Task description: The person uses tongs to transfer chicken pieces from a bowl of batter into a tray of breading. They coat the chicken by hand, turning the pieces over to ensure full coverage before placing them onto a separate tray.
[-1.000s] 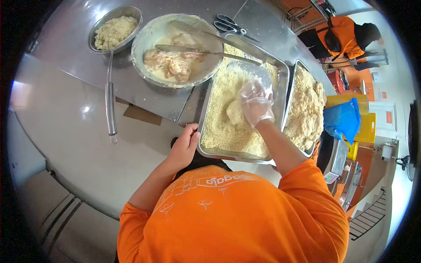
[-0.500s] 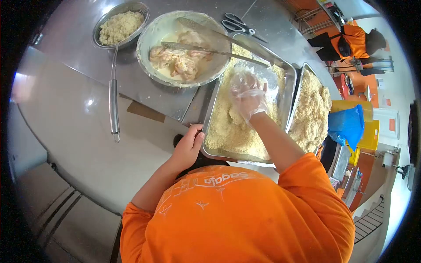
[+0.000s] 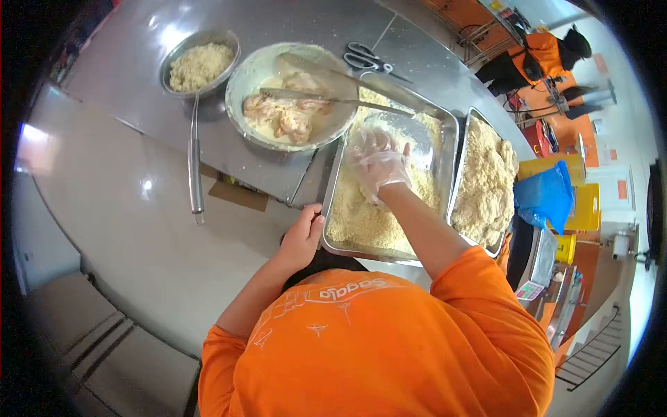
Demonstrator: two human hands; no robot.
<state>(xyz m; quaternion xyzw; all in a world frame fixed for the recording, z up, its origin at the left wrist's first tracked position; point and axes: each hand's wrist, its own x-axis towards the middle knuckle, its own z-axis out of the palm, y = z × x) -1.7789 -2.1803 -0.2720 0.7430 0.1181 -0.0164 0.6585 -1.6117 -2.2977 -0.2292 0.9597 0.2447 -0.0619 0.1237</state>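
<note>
Pale yellow crumbs (image 3: 368,226) lie in a metal tray (image 3: 450,149) directly in front of the person, and long tongs (image 3: 299,96) reach from the bowl (image 3: 231,111) across its far end. Scissors (image 3: 368,61) lie on the steel table (image 3: 424,42) just beyond; to the right, past a second tray (image 3: 501,243), are a blue bag (image 3: 545,198) and a yellow container (image 3: 588,208). A co-worker (image 3: 545,57) in orange stands well apart. The bowl holds pieces of meat (image 3: 295,126) in creamy liquid, the long-handled strainer (image 3: 167,69) a pale, grainy mound (image 3: 201,67), and the second tray a heap of crumb-covered lumps (image 3: 483,184). The right hand (image 3: 379,163), in a clear glove, lies palm down in the crumbs, fingers spread; whatever is under its palm is hidden. The bare left hand (image 3: 300,236) touches the tray's near left edge, fingers bent; I cannot tell whether it grips.
</note>
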